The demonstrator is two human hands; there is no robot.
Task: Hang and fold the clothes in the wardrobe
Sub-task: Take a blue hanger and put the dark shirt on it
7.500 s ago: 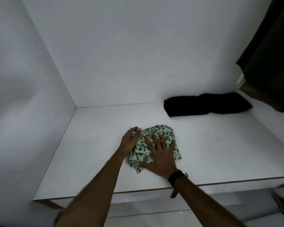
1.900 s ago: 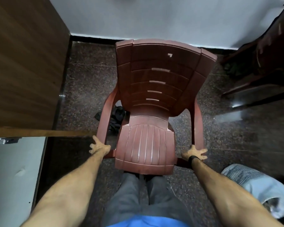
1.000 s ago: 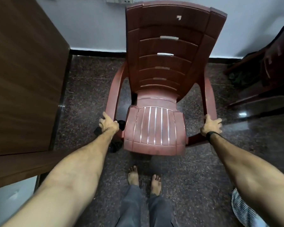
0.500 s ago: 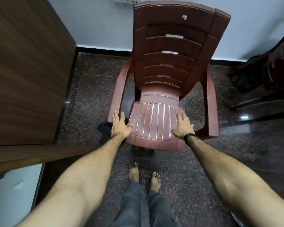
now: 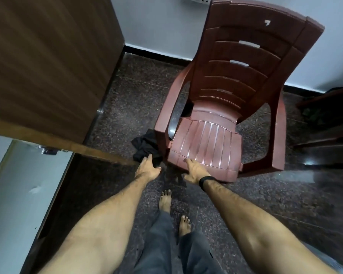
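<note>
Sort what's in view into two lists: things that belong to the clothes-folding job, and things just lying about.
Part of the job:
- crumpled black garment on the floor beside the chair leg
- left hand, reaching onto that garment
- brown wooden wardrobe door

Just there:
- reddish-brown plastic armchair, with the right hand resting flat on its seat edge
- dark speckled stone floor
- dark wooden furniture at right

A red-brown plastic chair (image 5: 236,107) stands on dark speckled floor (image 5: 285,204), before a pale wall (image 5: 162,24).

no readable text — no labels, brands, numbers
</note>
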